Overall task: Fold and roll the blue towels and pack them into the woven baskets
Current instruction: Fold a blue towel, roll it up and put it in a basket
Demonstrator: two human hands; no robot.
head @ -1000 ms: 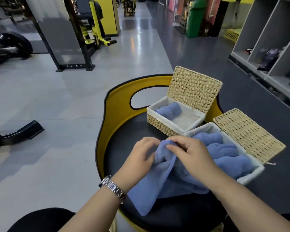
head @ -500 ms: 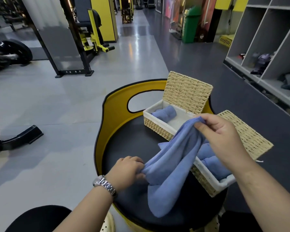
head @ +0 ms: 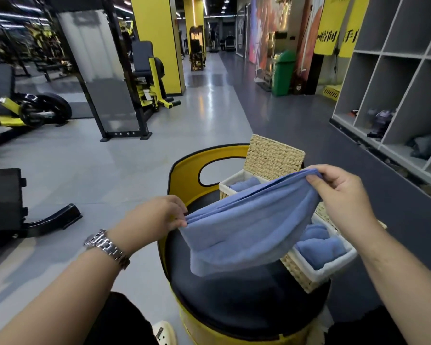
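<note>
A blue towel (head: 246,227) hangs doubled over in the air above a black and yellow stool (head: 234,295). My left hand (head: 157,215) pinches its near left corner. My right hand (head: 341,192) pinches the far right corner, held higher. Behind the towel stands a woven basket (head: 274,158) with its lid up and one rolled blue towel (head: 244,185) inside. A second woven basket (head: 316,272) sits at the stool's right edge and holds several rolled blue towels (head: 319,245). The hanging towel hides part of both baskets.
Grey cubby shelves (head: 396,95) line the right wall. Gym machines (head: 144,78) and a weight plate (head: 45,110) stand to the left and behind. A green bin (head: 283,73) stands at the back. Open floor lies left of the stool.
The towel has been lifted off the stool and stretched out between my hands. My right hand rose and moved right, my left hand moved up and left. The view tilted up.
</note>
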